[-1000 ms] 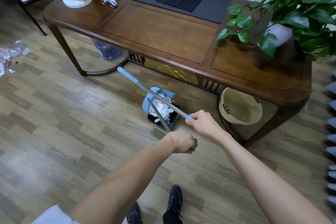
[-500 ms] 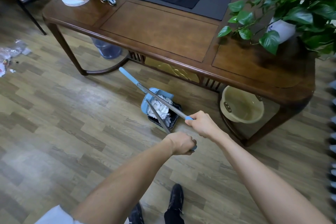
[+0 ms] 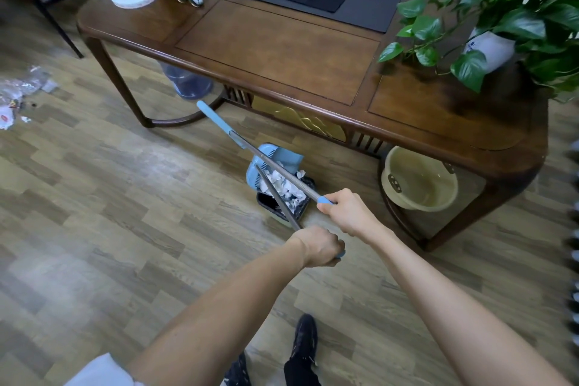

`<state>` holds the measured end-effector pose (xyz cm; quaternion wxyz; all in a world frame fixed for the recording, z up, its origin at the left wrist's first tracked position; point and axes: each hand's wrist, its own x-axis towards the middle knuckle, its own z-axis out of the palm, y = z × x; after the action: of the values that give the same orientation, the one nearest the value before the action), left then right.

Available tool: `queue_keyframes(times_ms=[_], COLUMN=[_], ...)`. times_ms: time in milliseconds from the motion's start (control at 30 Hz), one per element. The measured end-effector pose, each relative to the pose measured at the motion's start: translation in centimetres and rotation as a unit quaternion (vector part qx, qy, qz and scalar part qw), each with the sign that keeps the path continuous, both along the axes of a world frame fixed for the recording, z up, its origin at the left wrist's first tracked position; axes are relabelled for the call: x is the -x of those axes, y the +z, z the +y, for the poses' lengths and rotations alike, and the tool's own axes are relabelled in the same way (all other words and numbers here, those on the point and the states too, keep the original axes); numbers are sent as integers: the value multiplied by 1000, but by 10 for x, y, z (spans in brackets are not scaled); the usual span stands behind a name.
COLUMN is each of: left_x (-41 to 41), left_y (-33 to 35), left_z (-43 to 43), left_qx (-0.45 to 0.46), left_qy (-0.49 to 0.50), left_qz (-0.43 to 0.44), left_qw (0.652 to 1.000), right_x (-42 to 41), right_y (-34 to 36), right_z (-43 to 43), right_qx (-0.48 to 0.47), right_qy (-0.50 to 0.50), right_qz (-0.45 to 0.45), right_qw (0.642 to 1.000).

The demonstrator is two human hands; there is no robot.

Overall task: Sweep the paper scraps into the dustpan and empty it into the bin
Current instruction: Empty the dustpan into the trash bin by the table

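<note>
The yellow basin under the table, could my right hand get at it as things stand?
Probably not right away. The right hand is closed on a long handle, and the yellow basin sits under the table edge. Otherwise the floor between looks free.

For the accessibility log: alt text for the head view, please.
Left hand and right hand each grip a long handle, tipping a blue dustpan of paper scraps into a black bin beside a wooden table.

No readable text, label, brand or number on anything here
</note>
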<state>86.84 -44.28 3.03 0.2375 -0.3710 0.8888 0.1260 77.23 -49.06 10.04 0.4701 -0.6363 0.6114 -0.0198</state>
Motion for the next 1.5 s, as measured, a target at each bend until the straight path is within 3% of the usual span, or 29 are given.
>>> queue_keyframes(times_ms=[1000, 1200, 1500], left_x=[-1, 0, 0], left_y=[6, 1, -7], left_z=[8, 5, 7], left_qx=[8, -13, -48], left_qy=[-15, 12, 20], left_qz=[-9, -2, 13], left_qw=[1000, 1000, 999], right_x=[-6, -2, -3], right_y=[7, -2, -3], right_z=[5, 10, 5], right_qx=[0, 20, 20], right_qy=[-14, 19, 23], right_qz=[-11, 57, 74], right_qw=[1000, 998, 997])
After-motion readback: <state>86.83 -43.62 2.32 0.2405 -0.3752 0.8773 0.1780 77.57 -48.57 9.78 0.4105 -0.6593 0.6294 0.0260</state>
